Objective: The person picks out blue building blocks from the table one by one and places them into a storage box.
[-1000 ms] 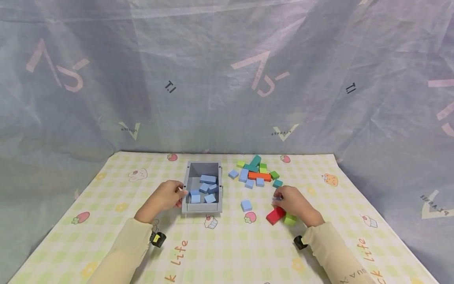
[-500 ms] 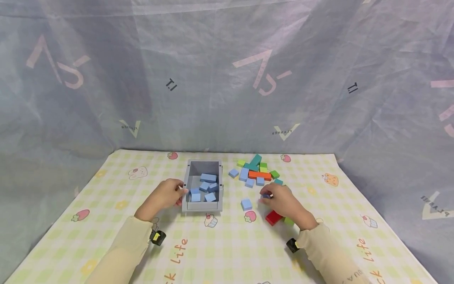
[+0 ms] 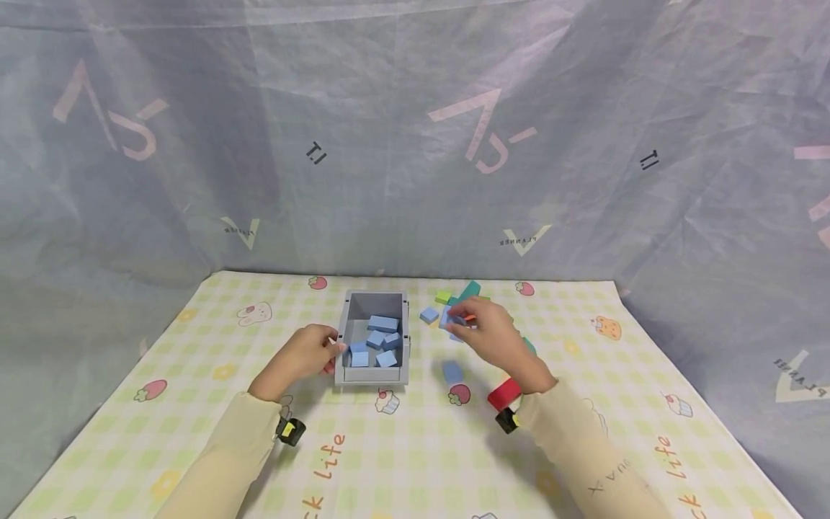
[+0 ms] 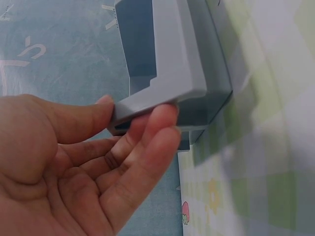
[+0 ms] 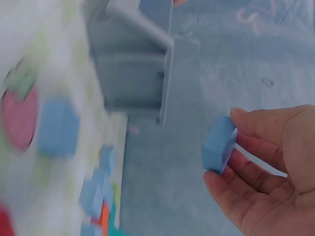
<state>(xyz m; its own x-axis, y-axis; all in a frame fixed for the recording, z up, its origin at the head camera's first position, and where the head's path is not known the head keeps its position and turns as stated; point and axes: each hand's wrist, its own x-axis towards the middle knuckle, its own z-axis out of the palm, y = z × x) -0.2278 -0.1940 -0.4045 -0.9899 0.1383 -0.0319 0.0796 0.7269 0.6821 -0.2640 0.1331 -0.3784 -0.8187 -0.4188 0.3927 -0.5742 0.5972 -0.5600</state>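
Observation:
A grey plastic box [image 3: 372,375] with several blue blocks [image 3: 383,324] in it stands left of the table's middle. My left hand [image 3: 308,355] pinches its left rim, thumb on top and fingers beneath, as the left wrist view shows. In the right wrist view a blue block [image 5: 219,143] is pinched between the thumb and fingers of my right hand [image 5: 268,162]. In the head view this right hand [image 3: 496,333] is above the table, in front of a pile of coloured blocks that it partly hides.
Right of the box lie a single blue block [image 3: 452,372] and a red block [image 3: 504,393]. Farther back are another blue block [image 3: 429,315], a light green block [image 3: 443,296] and a teal block [image 3: 470,290]. A grey curtain [image 3: 415,144] hangs behind the checked tablecloth [image 3: 415,461].
My right hand has picked up a blue block beside the red one and carried it up and to the left. My left hand stays at the box rim.

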